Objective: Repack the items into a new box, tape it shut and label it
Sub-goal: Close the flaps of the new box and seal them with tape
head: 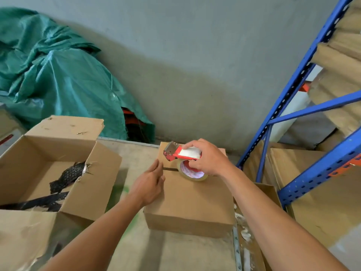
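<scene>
Taping step. Closed box (pixel 191 200) sits on the tabletop (pixel 175 251), flaps down, seam (pixel 171 169) showing as a dark slit near the left edge of the top. Right hand (pixel 207 159) is curled round the red tape dispenser (pixel 175 151), with the roll of clear tape (pixel 192 174) resting on the box top over the seam line. Left hand (pixel 150 184) has its fingers straight and holds nothing, fingertips at the left end of the seam. To do it well: press the flaps flat with the left hand so the gap closes, anchor the tape end over the box edge, run the dispenser straight along the seam, then rub the tape down. Open old box (pixel 101 180) is just left, some black items (pixel 68 176) inside, so the repack looks not quite finished or those are leftovers; can't tell which. Contents of the closed box are hidden. Can't see whether any tape is stuck down yet; clear tape is hard to read. Dispenser blade is blurred. No label in view. Blue rack (pixel 293 94) is cut off at right.
</scene>
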Action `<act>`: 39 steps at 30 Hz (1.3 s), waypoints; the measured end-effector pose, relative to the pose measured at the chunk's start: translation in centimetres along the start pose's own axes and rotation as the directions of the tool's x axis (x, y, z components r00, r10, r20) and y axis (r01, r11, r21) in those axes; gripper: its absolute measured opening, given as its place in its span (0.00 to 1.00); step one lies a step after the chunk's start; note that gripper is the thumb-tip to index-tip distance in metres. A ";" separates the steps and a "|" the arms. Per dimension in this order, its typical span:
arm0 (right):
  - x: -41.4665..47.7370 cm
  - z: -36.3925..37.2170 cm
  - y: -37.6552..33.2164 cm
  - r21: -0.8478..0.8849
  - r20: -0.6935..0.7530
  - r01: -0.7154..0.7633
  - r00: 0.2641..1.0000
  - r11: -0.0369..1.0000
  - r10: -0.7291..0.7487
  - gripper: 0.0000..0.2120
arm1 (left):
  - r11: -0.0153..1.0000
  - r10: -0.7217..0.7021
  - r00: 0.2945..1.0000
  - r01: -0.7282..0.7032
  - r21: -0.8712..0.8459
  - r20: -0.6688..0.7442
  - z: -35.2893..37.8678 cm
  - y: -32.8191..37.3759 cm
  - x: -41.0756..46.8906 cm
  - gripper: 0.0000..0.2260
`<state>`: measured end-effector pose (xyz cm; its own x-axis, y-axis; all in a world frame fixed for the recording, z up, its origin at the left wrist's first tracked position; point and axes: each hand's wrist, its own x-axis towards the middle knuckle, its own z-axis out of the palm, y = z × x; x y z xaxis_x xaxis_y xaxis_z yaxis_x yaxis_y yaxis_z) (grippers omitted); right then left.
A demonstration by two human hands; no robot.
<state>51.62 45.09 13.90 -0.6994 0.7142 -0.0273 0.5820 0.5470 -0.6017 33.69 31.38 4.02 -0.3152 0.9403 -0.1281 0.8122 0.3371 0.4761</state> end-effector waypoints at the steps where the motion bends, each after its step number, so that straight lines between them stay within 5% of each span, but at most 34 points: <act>1: 0.3 0.5 0.1 0.005 0.023 0.015 1.000 1.000 -0.015 0.22 | 1.000 -0.013 1.000 0.013 -0.013 -0.019 0.2 -0.1 0.0 0.27; 7: 1.4 2.5 1.5 -0.017 0.044 0.043 0.998 0.999 -0.042 0.22 | 0.956 -0.167 0.984 0.146 -0.255 -0.064 0.3 -0.1 0.1 0.21; 11: 1.6 2.8 1.8 -0.171 0.054 0.129 0.991 0.977 -0.121 0.22 | 0.819 -0.349 0.922 0.212 -0.533 -0.170 -0.9 0.2 0.8 0.15; 13: 1.7 2.8 2.0 -0.217 0.068 0.183 0.983 0.959 -0.172 0.22 | 0.624 -0.426 0.899 0.214 -0.751 -0.098 -1.7 0.4 1.7 0.13; 16: 1.8 2.6 2.8 -0.205 0.050 0.207 0.978 0.957 -0.201 0.23 | 0.160 -0.388 0.894 0.303 -0.939 0.223 -3.2 1.8 2.7 0.13; 26: 1.7 2.8 4.2 -0.114 0.030 0.245 0.969 0.963 -0.244 0.23 | -0.182 -0.179 0.849 0.468 -0.865 0.497 -4.2 1.4 3.4 0.11; 30: 1.6 2.4 4.4 -0.102 0.043 0.255 0.967 0.961 -0.252 0.24 | -0.181 -0.160 0.824 0.517 -0.836 0.544 -3.7 1.1 3.7 0.12; 35: 1.7 2.2 3.9 -0.154 0.106 0.282 0.958 0.947 -0.268 0.24 | 0.217 -0.313 0.872 0.452 -0.865 0.377 -4.5 0.8 4.7 0.11; 39: 2.6 2.3 3.1 -0.166 0.144 0.289 0.953 0.943 -0.267 0.24 | 0.335 -0.425 0.873 0.398 -0.854 0.240 -5.0 0.3 5.0 0.09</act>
<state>50.70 47.62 10.14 -0.8815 0.4718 0.0196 0.4156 0.7948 -0.4423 29.91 35.98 7.93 -0.5025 0.6883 -0.5232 -0.2728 0.4480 0.8514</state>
